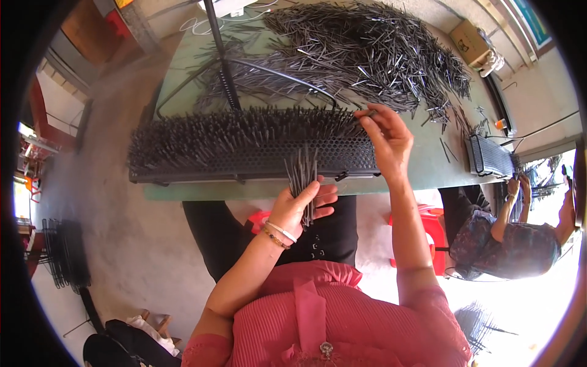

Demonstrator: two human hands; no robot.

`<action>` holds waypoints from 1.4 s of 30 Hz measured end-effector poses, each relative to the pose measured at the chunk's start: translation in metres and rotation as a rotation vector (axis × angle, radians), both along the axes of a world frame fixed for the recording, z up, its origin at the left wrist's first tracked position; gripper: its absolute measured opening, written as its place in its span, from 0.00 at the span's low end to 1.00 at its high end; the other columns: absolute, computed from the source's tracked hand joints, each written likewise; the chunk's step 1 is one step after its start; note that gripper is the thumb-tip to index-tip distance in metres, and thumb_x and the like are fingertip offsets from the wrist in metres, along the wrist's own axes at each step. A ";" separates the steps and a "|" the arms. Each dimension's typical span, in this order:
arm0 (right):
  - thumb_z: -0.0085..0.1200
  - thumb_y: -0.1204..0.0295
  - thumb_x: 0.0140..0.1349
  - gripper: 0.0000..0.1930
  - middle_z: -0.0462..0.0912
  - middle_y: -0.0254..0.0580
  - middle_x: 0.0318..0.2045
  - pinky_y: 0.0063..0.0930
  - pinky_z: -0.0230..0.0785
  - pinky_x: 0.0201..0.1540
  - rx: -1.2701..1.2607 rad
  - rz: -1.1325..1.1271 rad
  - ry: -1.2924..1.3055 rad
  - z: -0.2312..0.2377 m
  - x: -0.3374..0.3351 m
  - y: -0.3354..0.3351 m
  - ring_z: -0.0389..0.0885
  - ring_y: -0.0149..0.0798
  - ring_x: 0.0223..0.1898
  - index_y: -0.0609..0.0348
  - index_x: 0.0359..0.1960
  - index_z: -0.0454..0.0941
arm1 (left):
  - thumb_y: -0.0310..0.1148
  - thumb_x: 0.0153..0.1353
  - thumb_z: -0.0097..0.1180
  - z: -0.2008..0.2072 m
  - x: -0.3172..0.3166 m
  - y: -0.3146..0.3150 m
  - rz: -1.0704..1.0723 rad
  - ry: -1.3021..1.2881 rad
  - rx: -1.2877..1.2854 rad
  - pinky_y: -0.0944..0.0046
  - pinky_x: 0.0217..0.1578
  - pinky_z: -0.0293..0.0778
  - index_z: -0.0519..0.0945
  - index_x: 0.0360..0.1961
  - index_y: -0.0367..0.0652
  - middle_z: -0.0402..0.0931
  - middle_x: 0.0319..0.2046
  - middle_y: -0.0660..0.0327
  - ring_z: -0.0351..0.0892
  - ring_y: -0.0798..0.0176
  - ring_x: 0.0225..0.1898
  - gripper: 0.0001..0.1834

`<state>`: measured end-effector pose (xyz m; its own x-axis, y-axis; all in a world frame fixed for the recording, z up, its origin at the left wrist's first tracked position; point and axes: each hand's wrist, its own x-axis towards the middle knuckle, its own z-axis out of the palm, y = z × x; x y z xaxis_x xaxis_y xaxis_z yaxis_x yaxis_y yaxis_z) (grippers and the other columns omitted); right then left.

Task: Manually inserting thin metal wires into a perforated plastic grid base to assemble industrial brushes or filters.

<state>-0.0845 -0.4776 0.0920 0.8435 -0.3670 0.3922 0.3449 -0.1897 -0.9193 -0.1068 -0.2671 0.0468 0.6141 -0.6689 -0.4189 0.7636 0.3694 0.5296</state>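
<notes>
My left hand (pixel 288 214) is closed around a bundle of thin dark strips (pixel 301 171), held upright below the rack's front edge with the thumb across it. In front of me lies a long black perforated rack (pixel 345 158), its holes filled with upright strips (pixel 232 131) across the left and back. Bare holes show along its front right part. My right hand (pixel 389 137) is over the rack's right end, thumb and forefinger pinched on a small dark strip end (pixel 370 113); most of that piece is hidden.
A large heap of loose dark strips (pixel 379 49) covers the back of the green table (pixel 422 159). A black metal stand (pixel 223 55) rises behind the rack. At right, a co-worker (pixel 507 244) sits by another rack (pixel 492 156). A cardboard box (pixel 469 43) stands at the back right.
</notes>
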 end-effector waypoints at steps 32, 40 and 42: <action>0.57 0.80 0.53 0.13 0.84 0.36 0.34 0.25 0.66 0.47 -0.687 0.014 0.032 -0.024 0.015 -0.015 0.77 0.32 0.39 0.60 0.42 0.78 | 0.39 0.64 0.51 -0.009 0.012 0.004 -0.121 0.003 0.112 0.67 0.31 0.78 0.70 0.51 0.37 0.78 0.37 0.55 0.79 0.66 0.34 0.19; 0.60 0.78 0.51 0.10 0.82 0.35 0.34 0.28 0.63 0.45 -0.844 -0.099 -0.091 -0.031 0.012 -0.001 0.75 0.36 0.37 0.59 0.38 0.81 | 0.37 0.64 0.50 -0.015 0.010 0.004 -0.148 -0.059 0.114 0.68 0.30 0.77 0.71 0.51 0.38 0.78 0.36 0.57 0.78 0.68 0.32 0.18; 0.60 0.78 0.51 0.10 0.82 0.36 0.34 0.28 0.63 0.44 -0.846 -0.121 -0.111 -0.030 0.011 0.001 0.75 0.37 0.36 0.59 0.37 0.81 | 0.36 0.65 0.50 -0.015 0.011 0.004 -0.144 -0.052 0.116 0.68 0.29 0.76 0.71 0.51 0.39 0.78 0.35 0.57 0.78 0.68 0.32 0.17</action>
<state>-0.0731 -0.4763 0.0616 0.7579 0.0015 0.6523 0.3580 -0.8369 -0.4141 -0.0961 -0.2629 0.0313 0.5385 -0.7005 -0.4683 0.7746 0.1929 0.6023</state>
